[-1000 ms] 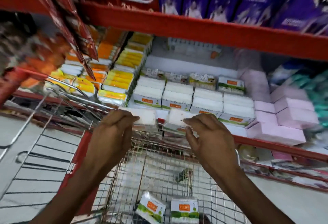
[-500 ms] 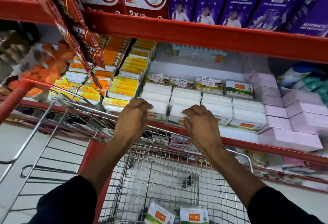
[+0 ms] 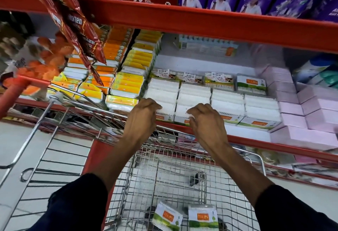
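Shelf (image 3: 256, 141), front row: your left hand (image 3: 141, 116) grips the left white pack (image 3: 167, 109), fingers curled over its top; your right hand (image 3: 206, 123) likewise grips the next pack (image 3: 181, 111)

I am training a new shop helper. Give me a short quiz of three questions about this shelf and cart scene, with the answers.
1. True or false: two green-labelled packs lie in the cart.
2. What stands directly right of the white packs on the shelf? A. pink boxes B. glass jars C. bread loaves
3. Fill in: the left hand and the right hand both touch ___ packs at the shelf's front.
Key: 1 true; 2 A; 3 white.
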A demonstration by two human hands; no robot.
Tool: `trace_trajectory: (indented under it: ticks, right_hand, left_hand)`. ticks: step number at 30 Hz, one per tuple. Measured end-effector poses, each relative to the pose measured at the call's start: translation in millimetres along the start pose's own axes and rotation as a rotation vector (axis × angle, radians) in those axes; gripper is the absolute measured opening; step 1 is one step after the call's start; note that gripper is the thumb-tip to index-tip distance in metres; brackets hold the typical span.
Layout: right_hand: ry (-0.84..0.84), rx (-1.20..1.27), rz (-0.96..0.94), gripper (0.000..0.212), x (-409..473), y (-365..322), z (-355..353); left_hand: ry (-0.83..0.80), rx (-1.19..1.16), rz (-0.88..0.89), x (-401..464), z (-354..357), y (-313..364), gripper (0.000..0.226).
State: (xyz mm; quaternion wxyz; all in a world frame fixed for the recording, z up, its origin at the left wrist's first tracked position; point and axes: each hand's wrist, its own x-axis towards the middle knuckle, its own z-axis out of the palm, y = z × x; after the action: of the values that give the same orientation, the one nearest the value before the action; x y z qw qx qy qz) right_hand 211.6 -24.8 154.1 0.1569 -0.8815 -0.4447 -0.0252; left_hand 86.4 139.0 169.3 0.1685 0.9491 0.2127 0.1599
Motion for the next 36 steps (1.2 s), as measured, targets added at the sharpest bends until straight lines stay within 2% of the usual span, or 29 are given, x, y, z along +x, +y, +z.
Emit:
trace_trajectory:
  ticks: [9,13,16,19,24,27,31,36]
  right_hand:
    - [-0.005,-0.011,-0.034,0.029,-3,4,3]
    - [0.086,0.010,-0.063,0.036,-25,7,-5]
    - [0.138,0.031,-0.089,0.036,-61,14,-2]
    - [-0.020,0.051,-0.047,0.034,-106,25,23]
    - [-0.588,0.123,0.097,0.033,-184,45,95]
    - [-0.821,0.078,0.117,0.036,-214,52,131]
    - [-0.928,0.022,0.126,0.037,-234,56,162]
    - [-0.918,0.068,0.161,0.026,-231,59,170]
  left_hand:
    - [-0.002,0.025,0.013,-1,8,-4,0.036]
    - [0.067,0.075,-0.033,-21,12,0,0.036]
    - [0.101,0.018,-0.024,-58,26,3,0.032]
    - [-0.104,-0.034,-0.025,-108,66,-2,0.028]
    - [-0.660,-0.119,-0.083,-190,142,-17,0.036]
    - [-0.886,-0.169,-0.140,-215,173,-19,0.042]
    - [-1.058,-0.136,-0.140,-231,206,-20,0.051]
    - [-1.068,-0.126,-0.167,-239,221,-23,0.044]
